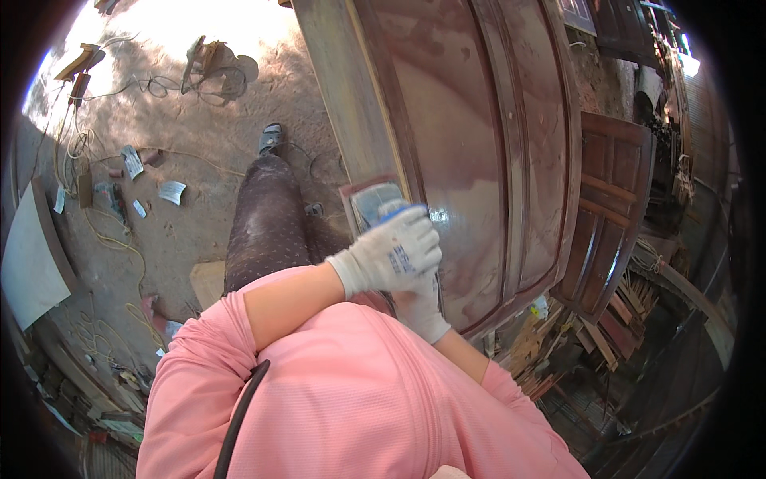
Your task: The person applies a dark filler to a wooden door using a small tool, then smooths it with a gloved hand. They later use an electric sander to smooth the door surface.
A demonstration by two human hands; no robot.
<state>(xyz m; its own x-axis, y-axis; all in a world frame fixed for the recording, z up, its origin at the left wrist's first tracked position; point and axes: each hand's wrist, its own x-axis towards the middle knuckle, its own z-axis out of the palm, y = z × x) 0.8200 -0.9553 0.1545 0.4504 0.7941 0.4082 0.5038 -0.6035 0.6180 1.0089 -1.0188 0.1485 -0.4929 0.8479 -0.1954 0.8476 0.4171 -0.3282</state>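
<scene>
My left hand [395, 254], in a white knitted glove with blue print, closes over the top of a sander [375, 201]. The tool has a grey body, some blue near my fingers and a reddish-brown pad edge. It rests on the bare wood strip along the left side of a large reddish-brown panelled door [447, 144]. My right hand [423, 307], gloved alike, is closed at the near end of the tool, partly covered by my left hand; its fingertips are hidden. A black cord [239, 415] runs over my pink sleeve.
Another brown panelled door [606, 203] leans at the right, above a pile of wood scraps [614, 327]. Cords [120, 239] and used abrasive sheets [171, 191] lie on the ground at left. A corded tool [211, 68] lies farther off, and a pale board [32, 259] stands at far left.
</scene>
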